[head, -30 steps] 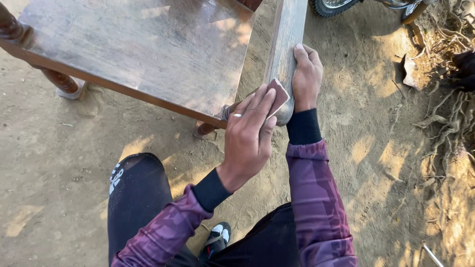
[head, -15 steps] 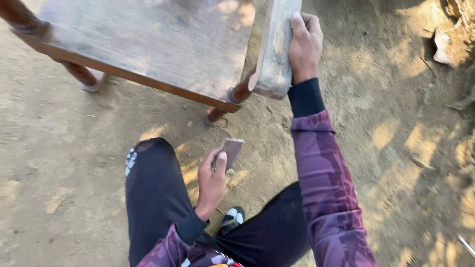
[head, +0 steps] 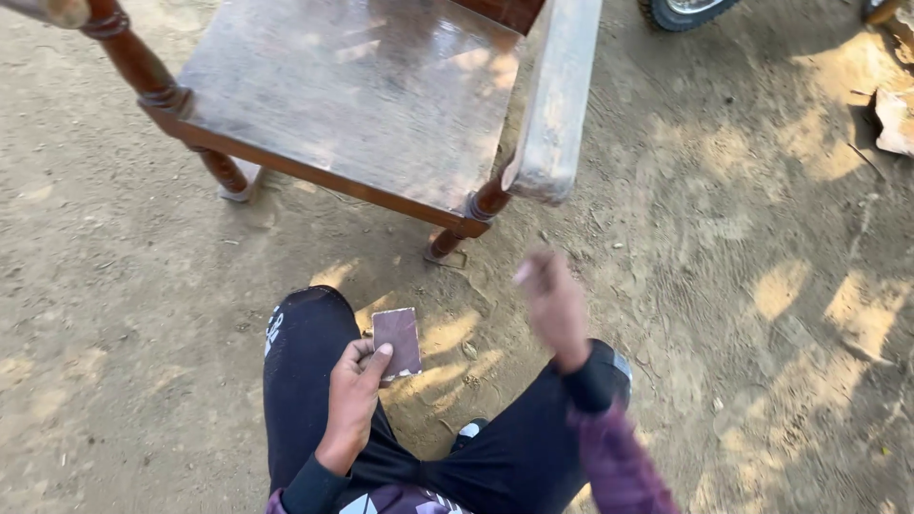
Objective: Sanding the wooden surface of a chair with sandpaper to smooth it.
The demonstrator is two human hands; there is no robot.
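My left hand (head: 350, 400) rests over my left knee and pinches a small reddish-brown piece of sandpaper (head: 397, 343) by its lower edge. Blurred by motion, my right hand (head: 552, 303) hangs in the air below the chair's armrest, holding nothing, with fingers loosely curled. The wooden chair (head: 352, 95) stands in front of me, its seat worn and dusty. Its right armrest (head: 557, 105) is pale and bare of finish, and no hand touches it.
Sandy ground (head: 743, 266) with patches of sunlight surrounds the chair. A tyre (head: 687, 9) shows at the top edge. A flat piece of debris (head: 895, 119) lies at the far right. My dark-trousered knees (head: 305, 352) are below the chair.
My right hand let go of the armrest and dropped toward my lap. My left hand came off the armrest with the sandpaper and lowered to my knee.
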